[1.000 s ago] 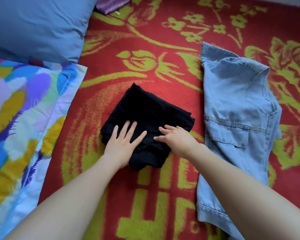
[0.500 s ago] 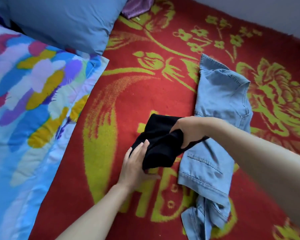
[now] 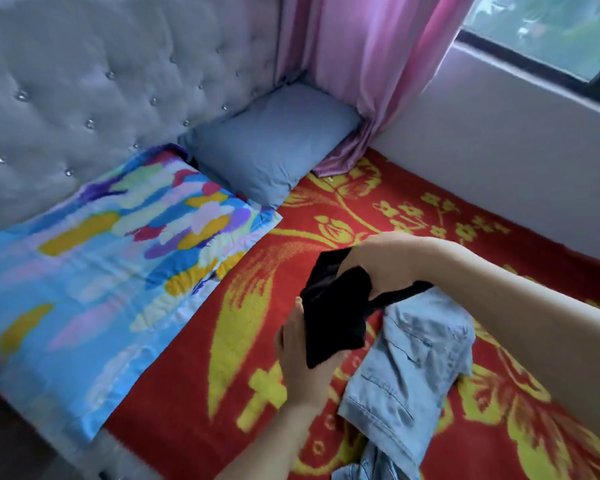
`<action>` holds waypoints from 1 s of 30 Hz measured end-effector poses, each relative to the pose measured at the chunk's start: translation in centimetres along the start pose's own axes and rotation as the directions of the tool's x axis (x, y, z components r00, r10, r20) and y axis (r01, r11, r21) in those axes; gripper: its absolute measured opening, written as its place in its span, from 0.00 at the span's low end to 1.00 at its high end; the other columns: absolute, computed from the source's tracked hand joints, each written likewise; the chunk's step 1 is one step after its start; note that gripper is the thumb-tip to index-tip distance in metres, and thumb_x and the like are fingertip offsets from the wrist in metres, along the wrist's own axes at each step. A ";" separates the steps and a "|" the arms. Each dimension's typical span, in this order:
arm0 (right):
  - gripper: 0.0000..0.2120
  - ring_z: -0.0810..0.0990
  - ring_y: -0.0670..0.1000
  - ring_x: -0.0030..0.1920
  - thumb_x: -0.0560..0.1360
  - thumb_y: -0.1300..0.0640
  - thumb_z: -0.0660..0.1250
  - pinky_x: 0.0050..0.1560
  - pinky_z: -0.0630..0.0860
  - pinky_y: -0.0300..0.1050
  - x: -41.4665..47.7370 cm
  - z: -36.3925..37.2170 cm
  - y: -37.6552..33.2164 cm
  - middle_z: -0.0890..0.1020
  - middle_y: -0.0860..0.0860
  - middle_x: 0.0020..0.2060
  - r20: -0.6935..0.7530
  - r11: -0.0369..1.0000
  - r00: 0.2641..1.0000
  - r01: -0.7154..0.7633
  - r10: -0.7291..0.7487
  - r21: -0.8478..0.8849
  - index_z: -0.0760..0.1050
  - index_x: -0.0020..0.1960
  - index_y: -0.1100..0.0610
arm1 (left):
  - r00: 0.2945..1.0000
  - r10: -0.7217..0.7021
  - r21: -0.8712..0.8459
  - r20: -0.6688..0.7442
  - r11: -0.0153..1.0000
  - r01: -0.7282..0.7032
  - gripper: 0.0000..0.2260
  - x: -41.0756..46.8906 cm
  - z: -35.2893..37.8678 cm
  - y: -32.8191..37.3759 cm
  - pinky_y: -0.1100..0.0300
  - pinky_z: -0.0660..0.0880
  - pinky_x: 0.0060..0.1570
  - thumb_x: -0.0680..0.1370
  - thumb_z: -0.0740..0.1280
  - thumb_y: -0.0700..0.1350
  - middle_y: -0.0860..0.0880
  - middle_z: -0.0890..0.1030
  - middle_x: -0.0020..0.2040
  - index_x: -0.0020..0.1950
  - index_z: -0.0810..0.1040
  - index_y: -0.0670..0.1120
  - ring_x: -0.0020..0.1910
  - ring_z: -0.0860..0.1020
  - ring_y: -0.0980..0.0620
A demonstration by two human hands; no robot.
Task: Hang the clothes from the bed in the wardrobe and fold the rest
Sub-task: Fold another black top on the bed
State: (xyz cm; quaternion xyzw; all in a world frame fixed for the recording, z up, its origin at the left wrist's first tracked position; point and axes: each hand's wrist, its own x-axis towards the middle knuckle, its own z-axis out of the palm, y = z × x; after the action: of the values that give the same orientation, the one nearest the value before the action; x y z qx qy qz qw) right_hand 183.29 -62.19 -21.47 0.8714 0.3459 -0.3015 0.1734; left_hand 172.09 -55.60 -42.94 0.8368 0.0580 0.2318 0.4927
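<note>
On the red floral blanket [image 3: 194, 393] the light-blue denim garment [image 3: 413, 358] lies just right of the raised folded black garment [image 3: 336, 313]. That bundle hangs lengthwise between the hands: the right hand [image 3: 371, 258] clutches its top, and the left hand [image 3: 300, 344] lies flat against its lower side.

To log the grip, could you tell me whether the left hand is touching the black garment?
Touching. The head view shows the left hand laid against the black garment, with no gap, while the right hand grips its top.
</note>
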 end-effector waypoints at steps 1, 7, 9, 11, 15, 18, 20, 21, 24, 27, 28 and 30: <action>0.20 0.77 0.50 0.55 0.73 0.56 0.65 0.44 0.69 0.40 -1.7 -0.5 -1.3 0.79 0.43 0.56 -0.107 0.995 0.994 0.025 -0.035 -0.094 0.73 0.63 0.43 | 0.998 0.027 0.037 -0.056 0.999 -0.025 0.32 0.5 -1.6 0.8 0.53 0.62 0.60 0.74 0.65 0.58 0.39 0.76 0.62 0.71 0.59 0.44 0.61 0.69 0.50; 0.19 0.83 0.56 0.50 0.67 0.66 0.72 0.43 0.81 0.48 -7.5 1.6 -6.5 0.83 0.56 0.51 -0.688 0.800 0.450 0.114 -0.570 -0.589 0.82 0.55 0.52 | 0.901 0.312 0.344 -0.300 0.917 -0.203 0.22 1.4 -14.5 3.0 0.51 0.63 0.58 0.82 0.46 0.55 0.46 0.82 0.55 0.61 0.73 0.45 0.59 0.75 0.50; 0.15 0.83 0.57 0.50 0.74 0.67 0.64 0.44 0.81 0.48 -7.7 1.2 -9.0 0.83 0.57 0.51 -0.701 0.758 0.317 0.105 -0.639 -0.644 0.82 0.55 0.53 | 0.846 0.433 0.523 -0.311 0.821 -0.228 0.19 0.4 -19.7 3.8 0.51 0.62 0.59 0.83 0.46 0.52 0.48 0.83 0.54 0.59 0.73 0.46 0.58 0.77 0.49; 0.21 0.83 0.57 0.49 0.79 0.67 0.52 0.44 0.81 0.47 -7.4 0.3 -12.1 0.84 0.58 0.50 -0.698 0.723 0.191 0.130 -0.690 -0.679 0.83 0.53 0.54 | 0.808 0.503 0.649 -0.307 0.732 -0.209 0.19 -0.6 -24.3 3.8 0.49 0.64 0.57 0.83 0.48 0.48 0.49 0.83 0.52 0.55 0.78 0.46 0.54 0.80 0.48; 0.23 0.83 0.57 0.49 0.80 0.67 0.50 0.44 0.81 0.48 -6.7 -2.3 -19.0 0.84 0.58 0.49 -0.637 0.623 -0.013 0.195 -0.770 -0.757 0.83 0.52 0.55 | 0.757 0.554 0.794 -0.347 0.603 -0.077 0.17 -4.3 -32.1 3.2 0.47 0.66 0.54 0.79 0.56 0.43 0.49 0.84 0.50 0.46 0.84 0.43 0.50 0.82 0.47; 0.24 0.84 0.56 0.47 0.79 0.67 0.49 0.42 0.81 0.46 -6.2 -5.1 -27.2 0.84 0.58 0.48 -0.543 0.502 -0.170 0.232 -0.822 -0.833 0.84 0.51 0.54 | 0.753 0.536 0.839 -0.381 0.543 0.038 0.16 -9.4 -40.0 2.9 0.48 0.67 0.54 0.79 0.56 0.44 0.49 0.84 0.51 0.49 0.84 0.44 0.50 0.82 0.47; 0.25 0.84 0.56 0.47 0.78 0.68 0.48 0.43 0.81 0.46 -6.3 -6.3 -32.3 0.84 0.58 0.48 -0.477 0.425 -0.237 0.242 -0.846 -0.873 0.84 0.52 0.53 | 0.740 0.535 0.861 -0.408 0.496 0.116 0.12 -12.7 -44.4 3.0 0.48 0.67 0.54 0.77 0.58 0.44 0.48 0.84 0.51 0.52 0.80 0.45 0.50 0.82 0.47; 0.25 0.84 0.57 0.48 0.78 0.68 0.48 0.44 0.81 0.46 -6.6 -6.9 -36.5 0.84 0.58 0.49 -0.424 0.359 -0.288 0.252 -0.858 -0.898 0.83 0.52 0.53 | 0.732 0.521 0.865 -0.439 0.465 0.188 0.12 -15.5 -47.6 3.1 0.48 0.67 0.54 0.76 0.60 0.45 0.48 0.84 0.51 0.52 0.80 0.45 0.50 0.82 0.46; 0.26 0.84 0.56 0.47 0.78 0.68 0.47 0.43 0.81 0.45 -7.8 -7.9 -45.8 0.84 0.57 0.48 -0.332 0.229 -0.437 0.271 -0.836 -0.935 0.84 0.51 0.53 | 0.697 0.486 0.842 -0.527 0.407 0.354 0.20 -21.9 -54.4 3.6 0.48 0.67 0.53 0.80 0.55 0.47 0.47 0.84 0.50 0.46 0.84 0.41 0.49 0.83 0.45; 0.27 0.84 0.55 0.46 0.80 0.66 0.46 0.43 0.81 0.44 -10.4 -8.0 -56.7 0.84 0.56 0.47 -0.233 0.100 -0.566 0.257 -0.790 -0.961 0.84 0.51 0.53 | 0.667 0.470 0.815 -0.578 0.307 0.491 0.25 -30.1 -61.4 4.7 0.48 0.67 0.53 0.82 0.49 0.48 0.47 0.84 0.50 0.46 0.85 0.41 0.49 0.83 0.45; 0.28 0.84 0.55 0.46 0.80 0.66 0.45 0.42 0.81 0.43 -12.0 -7.8 -62.0 0.84 0.56 0.47 -0.184 0.040 -0.635 0.234 -0.751 -0.971 0.84 0.51 0.53 | 0.638 0.463 0.783 -0.616 0.271 0.559 0.26 -34.2 -64.6 5.4 0.48 0.67 0.53 0.82 0.49 0.49 0.47 0.84 0.50 0.46 0.85 0.41 0.49 0.83 0.45; 0.27 0.84 0.54 0.46 0.80 0.65 0.45 0.42 0.81 0.42 -14.3 -7.4 -68.8 0.84 0.56 0.47 -0.130 -0.019 -0.682 0.206 -0.720 -0.978 0.84 0.51 0.52 | 0.616 0.463 0.748 -0.637 0.179 0.639 0.28 -39.4 -69.1 5.9 0.49 0.67 0.53 0.83 0.48 0.53 0.47 0.84 0.49 0.46 0.85 0.41 0.48 0.83 0.46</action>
State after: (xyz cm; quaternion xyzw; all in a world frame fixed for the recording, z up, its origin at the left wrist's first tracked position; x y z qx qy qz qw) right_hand 129.38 -17.35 -13.02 0.2081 0.8814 0.3857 -0.1759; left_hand 105.67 -16.34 -22.80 0.7403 0.4555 0.4381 -0.2294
